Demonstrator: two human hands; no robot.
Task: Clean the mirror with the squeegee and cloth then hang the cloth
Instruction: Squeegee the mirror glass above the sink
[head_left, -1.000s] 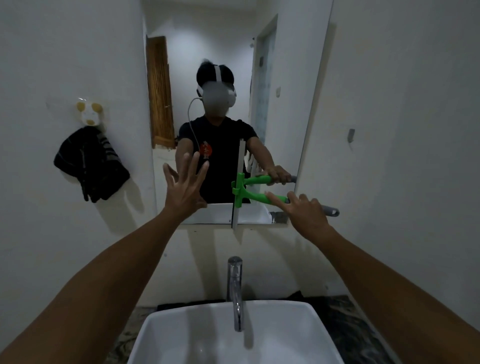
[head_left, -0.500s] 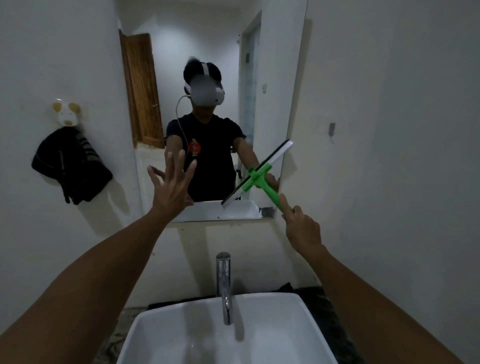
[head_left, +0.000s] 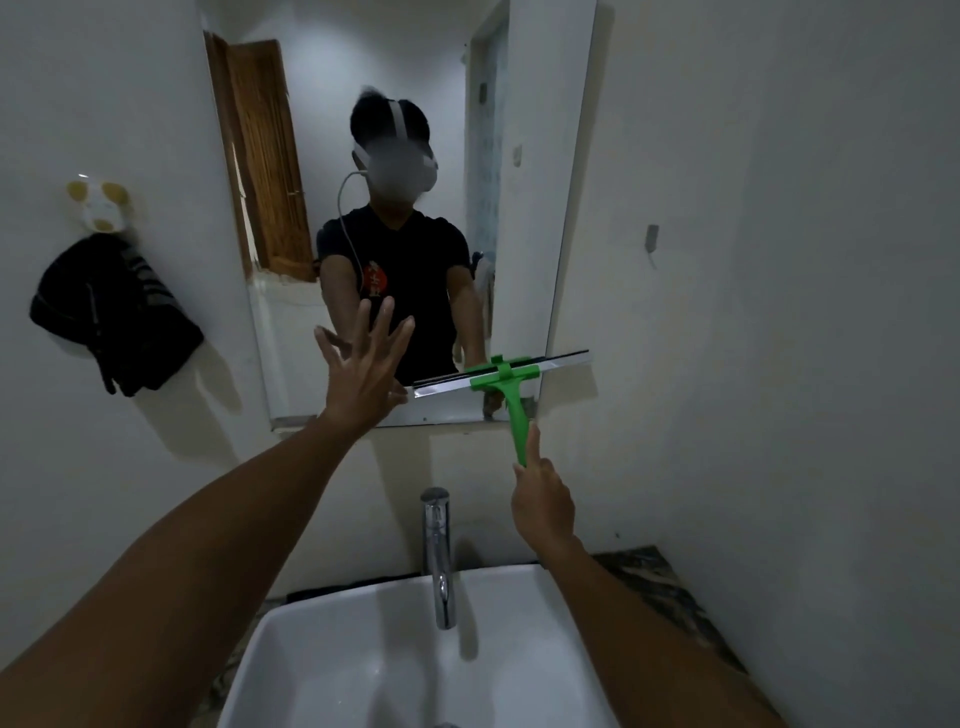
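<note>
The right hand (head_left: 543, 501) has its fingers wrapped around the bottom of the green squeegee (head_left: 506, 382) handle, index finger stretched up along it. The blade lies almost level across the lower right part of the mirror (head_left: 524, 208), near its bottom edge, and its right tip pokes just past the mirror's right edge onto bare wall. The left hand (head_left: 363, 371) is wide open with fingers spread, palm toward the glass near the bottom edge, just left of the blade's left tip; can't tell if it actually touches the glass. Most of the mirror above the blade is unobstructed. The dark cloth (head_left: 111, 317) is hanging on a wall hook (head_left: 101, 208) well off to the left of the mirror's left edge. There's another small hook (head_left: 652, 236) on the right wall past the mirror's right edge. Below the mirror sits the white sink (head_left: 322, 654) with a chrome faucet (head_left: 438, 556) standing at its back rim, between the two forearms.
</note>
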